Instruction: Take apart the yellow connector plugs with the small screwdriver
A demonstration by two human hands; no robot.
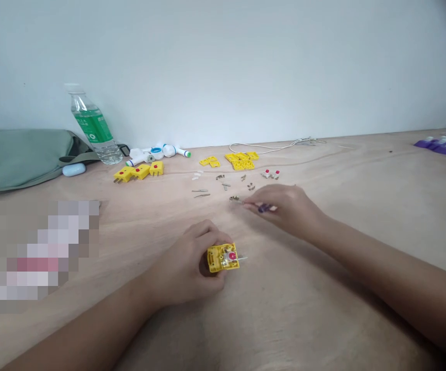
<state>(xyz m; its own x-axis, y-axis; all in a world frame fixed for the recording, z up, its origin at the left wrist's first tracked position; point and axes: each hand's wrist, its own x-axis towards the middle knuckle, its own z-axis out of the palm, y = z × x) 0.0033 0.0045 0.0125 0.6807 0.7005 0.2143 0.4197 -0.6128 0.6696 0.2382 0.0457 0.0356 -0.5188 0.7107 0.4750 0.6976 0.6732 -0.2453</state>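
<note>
My left hand [198,257] is closed around a yellow plug housing [216,262], its inside facing up. A red button sits in the housing, and metal prongs stick out on the right. Farther off, my right hand [285,206] grips a small screwdriver [264,208] with a dark purple handle. The screwdriver's shaft points left, its tip close to a few small brass parts [234,198]; whether it touches them I cannot tell. Around these lie more small metal pieces [251,186], thin metal strips [202,195] and two white switches with red buttons [276,175].
Yellow shell parts [243,163] and a white cable [261,152] lie near the wall. On the left are assembled yellow plugs [141,171], white-and-blue pieces [171,150], a tilted water bottle [95,126] and a green bag [22,159]. A purple holder [445,147] stands far right.
</note>
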